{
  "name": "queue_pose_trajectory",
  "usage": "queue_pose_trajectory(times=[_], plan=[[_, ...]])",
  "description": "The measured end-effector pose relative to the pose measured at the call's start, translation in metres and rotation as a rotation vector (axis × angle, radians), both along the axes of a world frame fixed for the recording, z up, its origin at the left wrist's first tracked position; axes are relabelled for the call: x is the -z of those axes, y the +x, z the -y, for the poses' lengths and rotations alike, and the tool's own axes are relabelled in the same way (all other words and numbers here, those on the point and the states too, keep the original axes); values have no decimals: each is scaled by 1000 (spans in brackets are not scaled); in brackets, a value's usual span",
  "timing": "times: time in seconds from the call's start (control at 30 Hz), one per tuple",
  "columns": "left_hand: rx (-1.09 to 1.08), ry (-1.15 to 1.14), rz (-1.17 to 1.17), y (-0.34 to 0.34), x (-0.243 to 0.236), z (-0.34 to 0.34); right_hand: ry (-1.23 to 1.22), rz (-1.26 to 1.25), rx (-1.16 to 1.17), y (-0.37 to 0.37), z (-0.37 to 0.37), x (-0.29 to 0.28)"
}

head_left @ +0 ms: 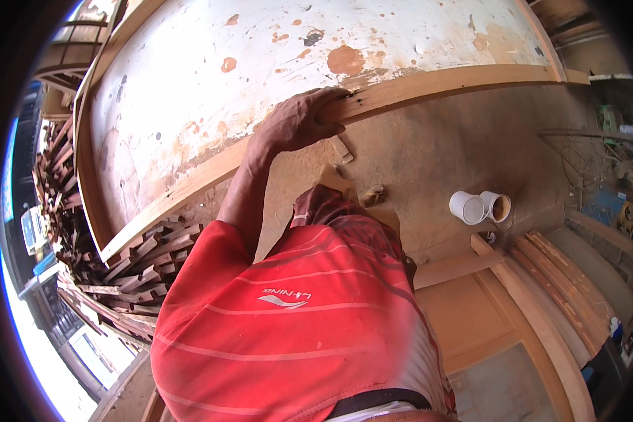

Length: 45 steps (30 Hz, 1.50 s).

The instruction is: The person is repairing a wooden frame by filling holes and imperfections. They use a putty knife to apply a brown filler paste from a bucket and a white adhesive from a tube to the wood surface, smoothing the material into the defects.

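My left hand (299, 119) is closed over the near wooden rail (436, 86) of a large framed panel. Its fingers lie across the top of the rail, and the thumb shows on the near side. The panel's white face (211, 84) is marked with brown and dark stains and lies within the wooden frame, beyond the hand. Below it, a small wood block (341, 149) rests on the brown floor. My right hand does not show.
Dark wood offcuts (148, 264) are piled at the left, beneath the frame corner. Two white buckets (465, 207) sit on the floor at right. Nearby are a wooden door panel (478, 323) and several stacked boards (559, 288).
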<state>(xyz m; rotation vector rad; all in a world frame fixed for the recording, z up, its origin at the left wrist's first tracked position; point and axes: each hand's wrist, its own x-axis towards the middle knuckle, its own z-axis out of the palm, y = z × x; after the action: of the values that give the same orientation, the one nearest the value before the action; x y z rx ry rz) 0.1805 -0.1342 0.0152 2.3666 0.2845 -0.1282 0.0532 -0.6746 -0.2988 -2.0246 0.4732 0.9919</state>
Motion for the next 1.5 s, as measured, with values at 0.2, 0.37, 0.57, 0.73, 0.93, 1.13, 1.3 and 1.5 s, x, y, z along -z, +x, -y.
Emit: queue_pose_trajectory(times=[0.2,0.37,0.57,0.73,0.93,1.13,1.3,1.5], plan=[[-108,9,18,-1,0,5,170,11,478,90,59,5],[-116,44,-1,0,0,4,149,116,532,141,59,-19],[-39,-84,22,-2,1,-7,2,-11,325,124,-23,-22],[-24,-140,95,2,6,-13,-130,17,-189,101,-88,-23],[-38,-158,111,-1,12,-13,-69,8,-62,122,-124,-61],[7,-152,134,0,9,-18,-60,19,153,154,-128,-77],[19,-150,145,-1,13,-19,-14,28,194,154,-138,-78],[27,-157,136,-3,14,-19,-51,-17,85,130,-149,-76]])
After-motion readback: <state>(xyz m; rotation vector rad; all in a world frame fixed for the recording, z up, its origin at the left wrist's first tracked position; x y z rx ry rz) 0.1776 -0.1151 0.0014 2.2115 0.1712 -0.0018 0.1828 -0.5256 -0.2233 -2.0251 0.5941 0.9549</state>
